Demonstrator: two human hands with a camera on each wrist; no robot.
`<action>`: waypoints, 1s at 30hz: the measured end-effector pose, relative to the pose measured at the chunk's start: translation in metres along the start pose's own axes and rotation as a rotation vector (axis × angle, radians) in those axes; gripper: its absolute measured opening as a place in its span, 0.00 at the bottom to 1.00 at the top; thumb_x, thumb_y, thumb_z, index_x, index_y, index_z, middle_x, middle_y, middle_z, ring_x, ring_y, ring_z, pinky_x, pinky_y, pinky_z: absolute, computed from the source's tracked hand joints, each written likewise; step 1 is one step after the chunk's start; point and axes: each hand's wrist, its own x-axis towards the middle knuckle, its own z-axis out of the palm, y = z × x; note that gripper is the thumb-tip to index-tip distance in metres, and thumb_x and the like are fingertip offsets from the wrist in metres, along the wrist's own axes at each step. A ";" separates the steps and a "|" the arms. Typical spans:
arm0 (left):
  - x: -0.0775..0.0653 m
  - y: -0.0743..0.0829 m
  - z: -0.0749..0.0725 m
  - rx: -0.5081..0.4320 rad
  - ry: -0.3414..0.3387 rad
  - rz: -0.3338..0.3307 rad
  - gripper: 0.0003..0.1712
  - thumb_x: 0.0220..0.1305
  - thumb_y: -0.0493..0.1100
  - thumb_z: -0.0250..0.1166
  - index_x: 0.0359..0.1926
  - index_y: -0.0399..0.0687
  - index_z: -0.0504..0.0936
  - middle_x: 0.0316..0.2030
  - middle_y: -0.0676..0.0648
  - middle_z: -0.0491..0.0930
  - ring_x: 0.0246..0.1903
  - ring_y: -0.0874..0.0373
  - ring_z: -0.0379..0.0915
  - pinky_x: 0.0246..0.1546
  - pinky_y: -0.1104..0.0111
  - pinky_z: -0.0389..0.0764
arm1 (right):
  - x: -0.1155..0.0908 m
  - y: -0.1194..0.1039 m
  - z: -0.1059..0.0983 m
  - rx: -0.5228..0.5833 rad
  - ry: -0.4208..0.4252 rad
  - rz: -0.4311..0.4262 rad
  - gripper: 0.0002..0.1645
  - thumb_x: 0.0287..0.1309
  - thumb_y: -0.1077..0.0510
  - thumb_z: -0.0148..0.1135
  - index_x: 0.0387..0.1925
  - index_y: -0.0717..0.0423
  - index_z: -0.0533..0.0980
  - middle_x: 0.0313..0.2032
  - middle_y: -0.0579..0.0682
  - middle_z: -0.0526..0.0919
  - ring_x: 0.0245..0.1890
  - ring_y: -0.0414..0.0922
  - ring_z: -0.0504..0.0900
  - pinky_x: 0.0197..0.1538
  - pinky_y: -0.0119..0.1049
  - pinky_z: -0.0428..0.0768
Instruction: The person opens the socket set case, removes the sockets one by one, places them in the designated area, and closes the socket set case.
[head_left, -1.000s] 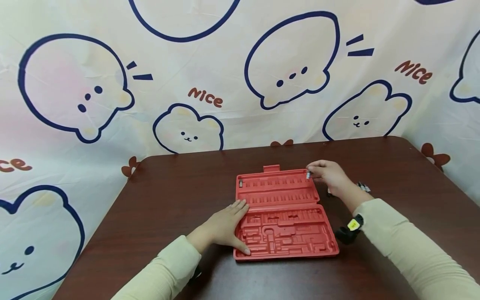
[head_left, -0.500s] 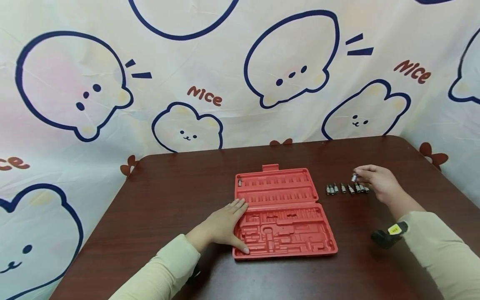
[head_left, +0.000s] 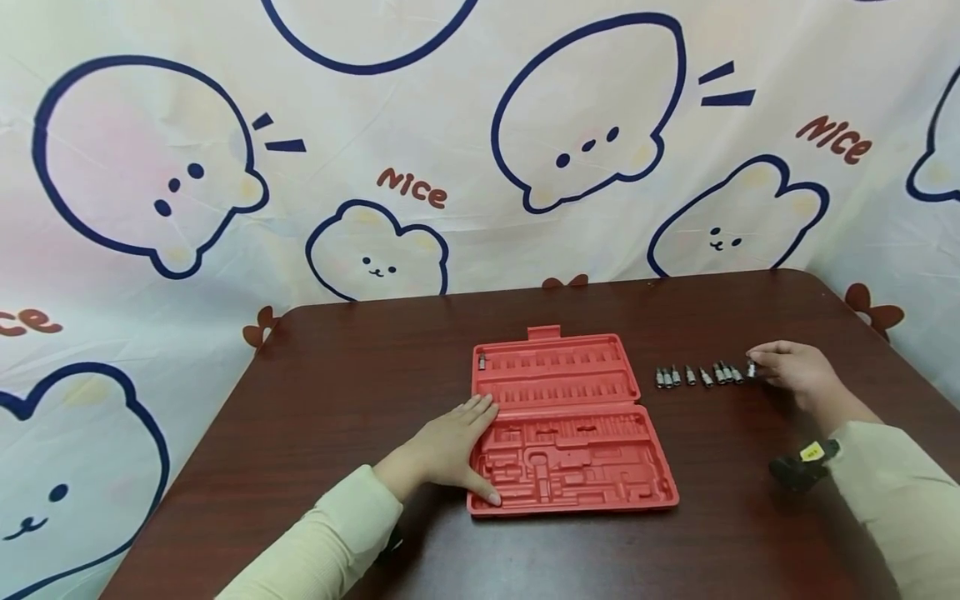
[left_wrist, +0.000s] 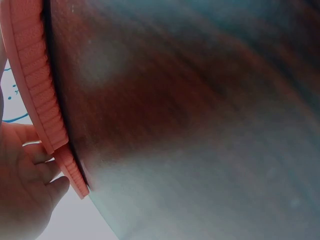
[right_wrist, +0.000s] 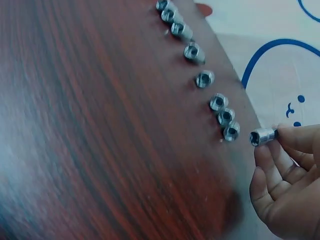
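An open red plastic socket-set case [head_left: 573,467] lies on the table, its lid [head_left: 555,375] folded back. My left hand [head_left: 446,446] rests on the case's left side, fingers and thumb spread; the left wrist view catches those fingers [left_wrist: 47,170] at the case edge. One socket bit [head_left: 482,362] sits in the lid's upper left slot. To the right of the case stretches a row of several silver socket bits [head_left: 691,376]. At the row's right end my right hand [head_left: 798,371] pinches another socket bit [right_wrist: 262,136] between thumb and fingers, its square socket hole showing in the right wrist view.
A dark brown wooden table [head_left: 360,375] carries everything. Behind it hangs a pale curtain [head_left: 465,142] printed with cartoon animals. A black wrist camera [head_left: 802,468] is strapped beneath the right sleeve.
My right hand has carried its socket bit rightward from the lid's upper right corner to the right end of the row, uncovering the row. My left hand and the case stay put.
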 end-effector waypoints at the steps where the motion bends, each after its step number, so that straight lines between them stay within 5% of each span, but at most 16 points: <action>1: 0.000 0.000 0.000 -0.002 -0.001 -0.001 0.68 0.27 0.78 0.57 0.65 0.42 0.46 0.65 0.44 0.43 0.63 0.53 0.35 0.59 0.63 0.47 | 0.001 0.001 0.000 -0.049 0.009 0.003 0.15 0.60 0.51 0.47 0.38 0.57 0.75 0.28 0.34 0.72 0.27 0.31 0.72 0.32 0.29 0.74; 4: 0.000 0.001 -0.002 -0.005 -0.005 -0.001 0.68 0.28 0.77 0.58 0.65 0.42 0.46 0.65 0.44 0.43 0.63 0.54 0.34 0.59 0.63 0.47 | 0.002 0.002 0.001 -0.194 0.035 -0.009 0.25 0.60 0.50 0.46 0.45 0.71 0.69 0.30 0.42 0.73 0.27 0.34 0.71 0.30 0.32 0.74; 11: 0.001 0.001 -0.005 0.001 -0.005 -0.005 0.68 0.27 0.77 0.58 0.65 0.43 0.46 0.65 0.44 0.43 0.63 0.54 0.34 0.59 0.63 0.47 | 0.006 0.001 0.007 -0.359 0.056 -0.054 0.22 0.61 0.55 0.45 0.43 0.73 0.70 0.34 0.61 0.73 0.31 0.51 0.71 0.27 0.36 0.69; 23: 0.000 0.002 -0.004 -0.006 -0.001 -0.011 0.68 0.27 0.77 0.58 0.65 0.42 0.47 0.65 0.44 0.44 0.63 0.53 0.35 0.59 0.63 0.47 | 0.007 0.001 0.013 -0.429 0.144 -0.070 0.18 0.56 0.57 0.50 0.36 0.72 0.73 0.32 0.61 0.75 0.28 0.50 0.71 0.24 0.34 0.68; 30: -0.001 0.002 -0.003 -0.003 0.001 -0.008 0.68 0.28 0.77 0.58 0.65 0.42 0.47 0.65 0.44 0.44 0.63 0.53 0.35 0.59 0.63 0.47 | 0.007 0.003 0.014 -0.353 0.149 -0.043 0.21 0.59 0.56 0.46 0.41 0.73 0.71 0.37 0.65 0.73 0.33 0.54 0.71 0.25 0.33 0.69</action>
